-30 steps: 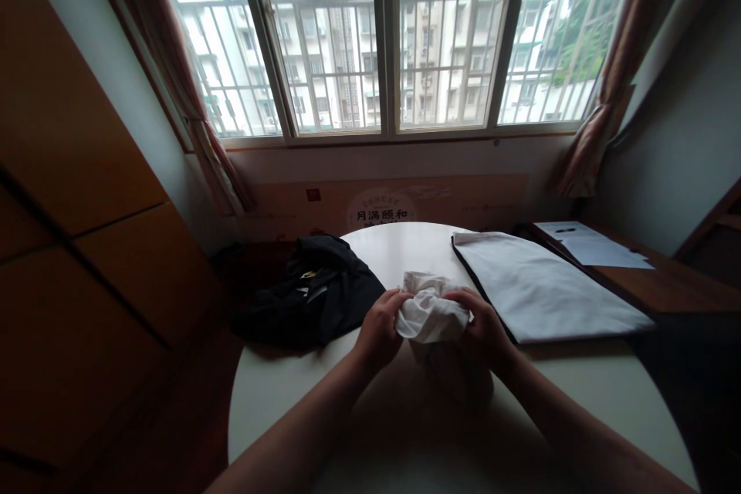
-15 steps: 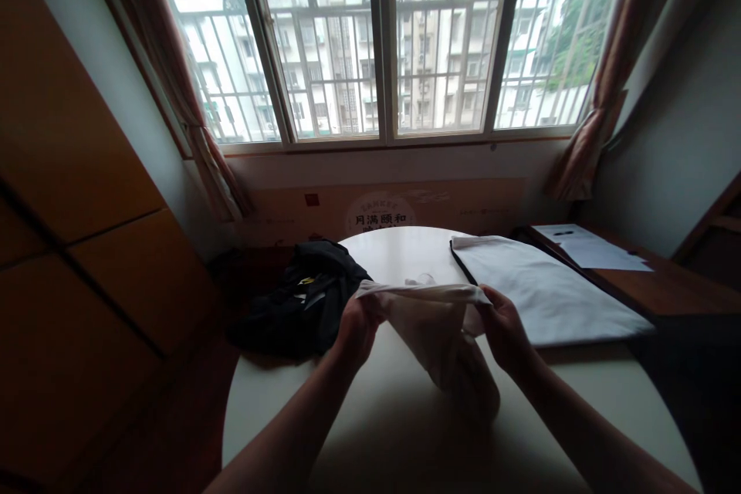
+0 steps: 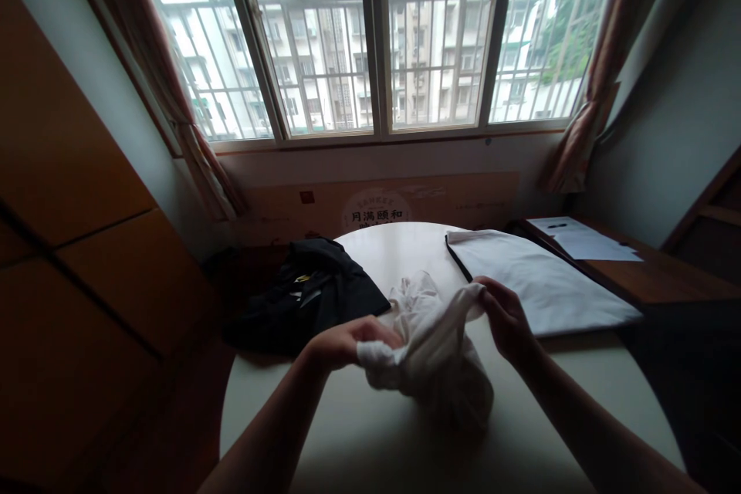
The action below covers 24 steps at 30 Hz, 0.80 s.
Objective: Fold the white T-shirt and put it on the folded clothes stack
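A thin white cloth item (image 3: 440, 351) hangs crumpled over the round table, its lower folds near or on the tabletop; whether it is a garment or a bag I cannot tell. My left hand (image 3: 353, 341) is closed on a rolled edge at its left, and the fingers go partly into the folds, out of sight. At the upper right corner, my right hand (image 3: 508, 316) pinches the cloth and holds it up, with a taut strip running down from it. A bunched part lies behind, between the hands.
On the round white table (image 3: 260, 417), a dark garment (image 3: 316, 293) lies heaped at left. A flat white folded cloth with a dark edge (image 3: 532, 278) lies at right. Beyond it, papers (image 3: 584, 239) and a pen rest on a brown wooden surface (image 3: 677, 274). A barred window is ahead.
The cloth's edge was stretched level between both hands. Now my left hand is lower with its fingers in the folds, and the cloth slants up to my right hand, bunched in the middle.
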Available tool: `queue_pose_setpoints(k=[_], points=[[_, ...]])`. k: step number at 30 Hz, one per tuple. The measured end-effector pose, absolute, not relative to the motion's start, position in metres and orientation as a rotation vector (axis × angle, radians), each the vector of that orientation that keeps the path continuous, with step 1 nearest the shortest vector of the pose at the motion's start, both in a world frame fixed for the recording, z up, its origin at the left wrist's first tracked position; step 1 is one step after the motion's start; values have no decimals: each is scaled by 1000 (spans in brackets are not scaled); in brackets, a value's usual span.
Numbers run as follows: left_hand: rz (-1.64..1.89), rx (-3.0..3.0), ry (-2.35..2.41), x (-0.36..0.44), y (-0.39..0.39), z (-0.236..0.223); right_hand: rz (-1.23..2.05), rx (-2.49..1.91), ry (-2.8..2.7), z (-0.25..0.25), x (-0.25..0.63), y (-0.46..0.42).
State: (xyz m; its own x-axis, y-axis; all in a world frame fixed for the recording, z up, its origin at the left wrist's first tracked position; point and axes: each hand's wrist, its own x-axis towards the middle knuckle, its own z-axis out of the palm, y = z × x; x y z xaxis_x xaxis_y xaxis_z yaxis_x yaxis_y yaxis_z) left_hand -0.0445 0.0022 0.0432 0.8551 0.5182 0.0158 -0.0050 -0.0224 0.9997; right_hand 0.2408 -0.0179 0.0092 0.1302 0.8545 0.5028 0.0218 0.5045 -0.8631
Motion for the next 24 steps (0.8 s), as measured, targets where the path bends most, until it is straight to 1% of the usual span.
queue_pose_setpoints(k=[2,3,4,6,9,11,12,13,16,19,22,24], points=[[47,1685,233,-49,1,53,1056,-734,-1330,16,244,-21],[-41,1705,186,-50,1,57,1213,-659,-1350,20,246,-24],[-51,1696,179,-52,2,58,1346,-583,-1375,23,249,-26],[90,1596,225,-55,3,56,1521,-452,-1429,26,254,-30],[476,1404,350,-54,5,45,1635,-394,-1481,24,264,-33],[669,1447,494,-48,5,38,1601,-466,-1413,21,269,-34],[684,1547,565,-44,5,36,1551,-516,-1353,21,270,-33],[643,1676,619,-40,4,34,1491,-565,-1294,21,271,-32],[357,1993,652,-29,0,31,1342,-685,-1261,22,266,-26],[164,2062,612,-23,-5,31,1091,-861,-1569,19,256,-20],[88,2044,582,-22,-9,34,762,-986,-1966,8,248,-17],[86,2045,579,-22,-11,37,652,-985,-2083,-2,245,-15]])
